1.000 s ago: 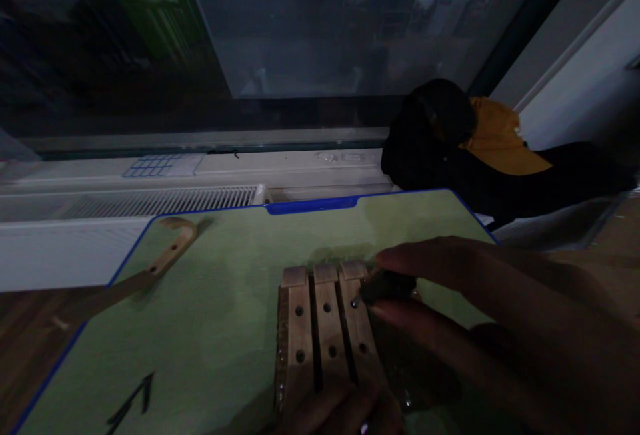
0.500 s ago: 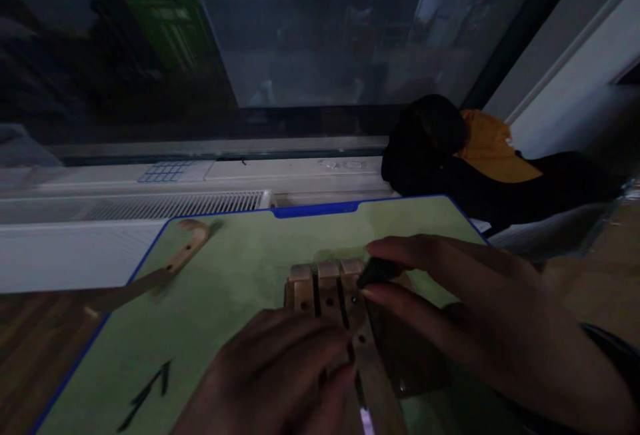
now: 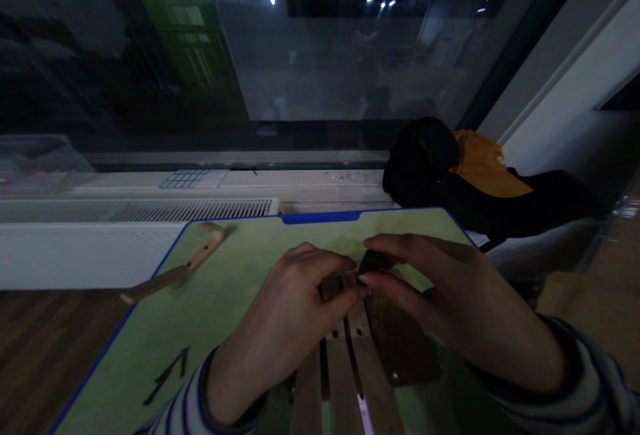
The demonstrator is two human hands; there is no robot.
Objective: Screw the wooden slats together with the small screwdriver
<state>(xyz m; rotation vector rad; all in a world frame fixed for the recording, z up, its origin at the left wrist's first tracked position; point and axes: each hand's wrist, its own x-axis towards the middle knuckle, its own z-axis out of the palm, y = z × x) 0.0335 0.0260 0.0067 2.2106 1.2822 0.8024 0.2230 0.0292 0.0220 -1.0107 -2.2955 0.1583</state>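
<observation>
A wooden piece of three parallel slats point(image 3: 345, 368) with drilled holes lies on a green mat point(image 3: 240, 302). My left hand point(image 3: 285, 325) rests over the slats' far end, fingers curled and pressed down on the wood. My right hand point(image 3: 445, 308) pinches a small dark object point(image 3: 373, 262) between thumb and forefinger at the top of the right slat. Its exact nature is too dim to make out. A dark flat plate point(image 3: 400, 342) lies under my right palm beside the slats.
A curved wooden strip with holes point(image 3: 185, 267) lies at the mat's far left corner. Thin dark tools point(image 3: 167, 375) lie near the mat's left edge. A dark bag with an orange cap point(image 3: 480, 162) sits at the right. A radiator grille point(image 3: 190, 208) and window stand behind.
My left hand has come up from the bottom edge and moved forward onto the far end of the slats, beside my right hand. The view has pulled back, showing both striped sleeves.
</observation>
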